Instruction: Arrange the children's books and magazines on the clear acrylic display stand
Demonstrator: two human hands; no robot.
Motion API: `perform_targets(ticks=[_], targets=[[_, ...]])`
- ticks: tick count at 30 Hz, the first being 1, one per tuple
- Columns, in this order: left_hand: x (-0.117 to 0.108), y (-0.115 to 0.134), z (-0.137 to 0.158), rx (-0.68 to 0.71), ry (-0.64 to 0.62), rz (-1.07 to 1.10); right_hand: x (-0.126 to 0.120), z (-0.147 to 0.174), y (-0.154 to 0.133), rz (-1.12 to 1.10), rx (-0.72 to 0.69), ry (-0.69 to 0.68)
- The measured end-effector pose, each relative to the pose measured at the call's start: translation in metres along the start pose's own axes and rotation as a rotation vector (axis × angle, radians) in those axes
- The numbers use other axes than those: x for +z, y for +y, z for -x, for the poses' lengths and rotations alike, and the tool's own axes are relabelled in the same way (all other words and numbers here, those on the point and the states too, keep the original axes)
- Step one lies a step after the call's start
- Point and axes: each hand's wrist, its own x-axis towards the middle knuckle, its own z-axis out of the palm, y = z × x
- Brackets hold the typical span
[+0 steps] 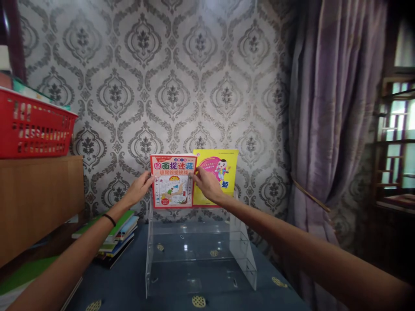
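Both arms reach forward to the top of a clear acrylic tiered rack (pixel 191 246). A red-bordered picture book (pixel 175 190) stands upright there, its cover facing me. My left hand (pixel 142 186) grips its left edge. On the opposite edge, my right hand (pixel 207 185) pinches the same book between thumb and fingers. Beside it on the right stands a yellow book (pixel 217 156) with a pink circle and a cartoon child; my right hand and forearm cover part of it. A dark band circles my left wrist.
Stacked books (pixel 121 235) lie left of the rack on a dark blue tablecloth (pixel 269 298) with pineapple prints. A red basket (pixel 39 125) sits on a wooden cabinet (pixel 42 198) at left. Patterned wallpaper is behind; a purple curtain (pixel 330 129) hangs at right.
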Motion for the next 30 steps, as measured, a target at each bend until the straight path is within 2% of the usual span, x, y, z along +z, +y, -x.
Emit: perform_targets(ticks=[7, 12, 17, 24, 30], targets=[[0.005, 0.010, -0.005, -0.134, -0.029, 0.177, 0.008, -0.015, -0.002, -0.313, 0.030, 0.065], [0.009, 0.010, -0.007, -0.180, -0.023, 0.246, 0.010, -0.022, -0.003, -0.453, 0.075, 0.080], [0.011, 0.004, -0.010, -0.194, -0.019, 0.284, 0.007, -0.027, -0.004, -0.413, 0.090, 0.054], [0.010, 0.006, -0.013, -0.229, -0.045, 0.331, 0.005, -0.028, 0.001, -0.227, 0.032, 0.054], [0.011, 0.005, -0.007, -0.189, -0.014, 0.318, 0.006, -0.024, 0.006, -0.191, -0.102, 0.230]])
